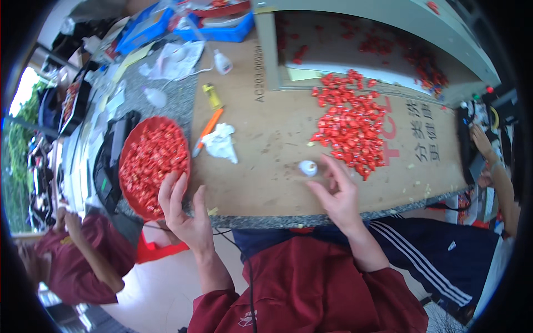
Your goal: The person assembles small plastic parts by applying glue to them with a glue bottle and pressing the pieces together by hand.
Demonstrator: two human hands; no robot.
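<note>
My left hand (186,217) reaches over the near right rim of a red scalloped basket (122,186), its fingers apart. Many small shiny red pieces (152,158) fill the basket; whether my fingertips touch them I cannot tell. My right hand (341,198) hovers over the cardboard with thumb and fingers spread and nothing visible between them. Just left of its fingertips stands a small white round thing (307,168) with a brownish top, perhaps a small bottle seen from above. Beyond this hand lies a loose pile of similar red pieces (352,125).
The cardboard (255,188) covers a stone-topped table. An orange cutter (208,131), yellow tube (212,96), crumpled tissue (221,142) and white squeeze bottle (222,62) lie on it. A grey box (270,55) stands behind. Blue trays (239,30) sit at the back left. People sit on both sides.
</note>
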